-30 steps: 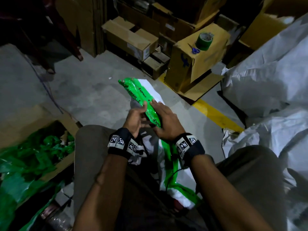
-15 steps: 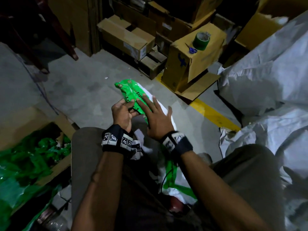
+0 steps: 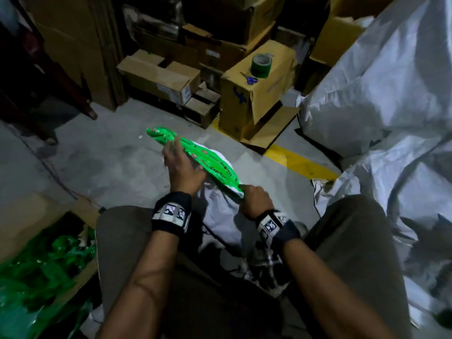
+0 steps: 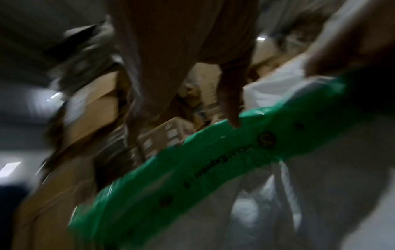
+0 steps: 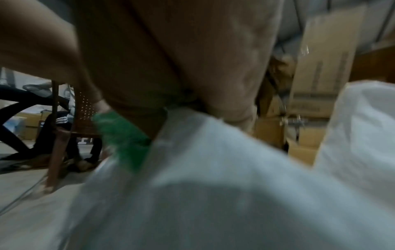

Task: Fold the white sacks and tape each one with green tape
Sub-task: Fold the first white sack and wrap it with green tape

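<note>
Now hands (image 3: 212, 182) farther apart along sack (image 3: 210, 165).

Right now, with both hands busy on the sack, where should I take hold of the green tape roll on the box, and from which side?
Grip the green tape roll across its outer wall, coming from above. It lies flat on the cardboard box, hole up, so one finger can drop inside the core. Approach from the right: the scissors lie close on its near left.
</note>
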Tool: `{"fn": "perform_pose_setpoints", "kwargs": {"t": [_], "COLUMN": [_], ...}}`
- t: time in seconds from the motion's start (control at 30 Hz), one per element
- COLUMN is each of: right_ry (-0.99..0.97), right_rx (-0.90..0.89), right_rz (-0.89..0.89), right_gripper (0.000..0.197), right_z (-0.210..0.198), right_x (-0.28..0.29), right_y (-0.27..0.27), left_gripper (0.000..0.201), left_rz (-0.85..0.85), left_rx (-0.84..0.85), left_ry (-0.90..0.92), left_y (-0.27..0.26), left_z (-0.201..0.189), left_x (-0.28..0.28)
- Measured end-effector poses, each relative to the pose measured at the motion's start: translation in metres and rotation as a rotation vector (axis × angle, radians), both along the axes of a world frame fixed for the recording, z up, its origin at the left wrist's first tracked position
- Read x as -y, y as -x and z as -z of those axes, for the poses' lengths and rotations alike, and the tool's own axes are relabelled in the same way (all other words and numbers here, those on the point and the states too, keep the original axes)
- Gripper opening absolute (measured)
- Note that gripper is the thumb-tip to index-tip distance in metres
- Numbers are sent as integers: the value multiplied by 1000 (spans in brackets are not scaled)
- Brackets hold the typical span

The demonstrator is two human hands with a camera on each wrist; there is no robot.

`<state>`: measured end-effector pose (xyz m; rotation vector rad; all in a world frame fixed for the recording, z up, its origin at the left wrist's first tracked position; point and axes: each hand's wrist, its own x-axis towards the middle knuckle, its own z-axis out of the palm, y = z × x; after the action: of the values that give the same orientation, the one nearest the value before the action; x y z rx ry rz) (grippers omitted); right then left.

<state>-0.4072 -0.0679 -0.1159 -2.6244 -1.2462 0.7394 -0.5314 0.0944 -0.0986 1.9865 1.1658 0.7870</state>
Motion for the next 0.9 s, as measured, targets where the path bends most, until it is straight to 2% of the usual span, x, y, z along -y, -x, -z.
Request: {"fn": "perform_pose_setpoints", "kwargs": {"t": [0.03, 0.1, 0.17, 0.27, 0.33, 0.4, 0.5, 0.57, 0.7, 0.77, 0.83, 0.9], "right_ry": [4, 20, 2, -80, -157, -367, -562, -623, -668, -752, -825, -809], "right_rx": [20, 75, 151, 282, 404, 536, 512, 450, 182, -34, -318, -505], "right_rz": [-30, -111, -225, -321, -296, -221, 16, 111, 101, 79, 64, 74], "right_gripper": [51, 42, 40, 35, 33, 40, 64, 61, 50, 51, 44, 39], "right_z": [-13, -37, -60, -96, -115, -124, -123, -109, -60, -47, -44, -32], "right_x": [-6, -16, -26, -38, -45, -51, -43, -22, 22, 38, 50, 59], "right_y": [-12, -30, -43, -59, -73, -84, -92, -94, -91, -76, -55, -36], "left_gripper": [107, 111, 90, 56, 41, 33, 48, 55, 59, 59, 54, 50], "left_rz": [116, 344, 536, 570, 515, 441, 283, 230, 178, 134, 95, 18], "left_rx": [-286, -673, -888, -956, -955, -949, -845, -771, -554, -467, -340, -186], "left_ry": [-228, -539, -603, -514, -590, -583, -315, -127, 167, 312, 487, 631], "left_y": [-5, -18, -35, -48, -56, -66, -85, -99, -123, -130, -138, -142], "left_z": [-8, -32, -45, -68, -84, -95, -104, -104, -85, -72, -50, -25], "left_x": [10, 27, 26, 7, -2, -14, -38, -50, -46, -30, -17, -6]}}
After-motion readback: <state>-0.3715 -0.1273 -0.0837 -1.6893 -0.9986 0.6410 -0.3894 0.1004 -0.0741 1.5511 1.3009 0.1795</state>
